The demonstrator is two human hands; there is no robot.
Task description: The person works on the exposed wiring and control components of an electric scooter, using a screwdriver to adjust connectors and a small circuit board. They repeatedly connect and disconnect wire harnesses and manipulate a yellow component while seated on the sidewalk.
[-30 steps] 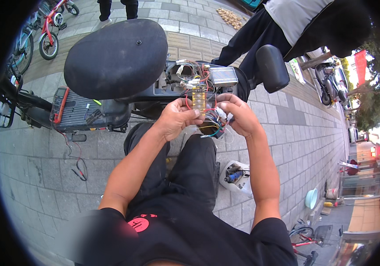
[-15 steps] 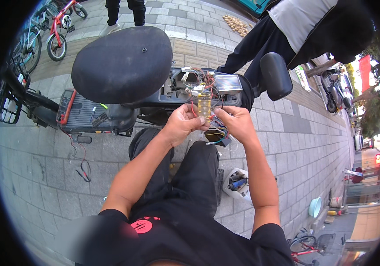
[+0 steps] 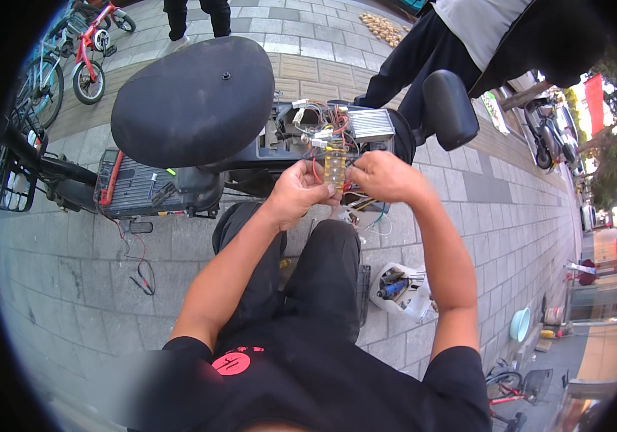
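Observation:
My left hand (image 3: 298,193) pinches a yellow see-through strip (image 3: 334,170) with a row of pale cells, thumb at its lower end. A red wire loops between my left fingers and the strip. My right hand (image 3: 387,177) is closed at the strip's right edge, its back turned up; whatever its fingertips hold is hidden. Loose coloured wires (image 3: 355,204) hang below my right fingers. Just beyond the strip lies the open body of an electric scooter, with a bundle of wires and white connectors (image 3: 315,119) and a finned silver box (image 3: 371,124).
The black scooter seat (image 3: 193,101) is at left. On the footboard (image 3: 132,180) lies a red multimeter (image 3: 110,177), its leads trailing to the paving. A white tub of tools (image 3: 413,299) stands by my right knee. A person (image 3: 423,54) stands beyond the scooter, near a black mirror-shaped part (image 3: 450,109).
My right hand has rolled over so its back faces up, and its elbow has moved outward. The left hand keeps its pinch on the strip. The whole view has shifted slightly.

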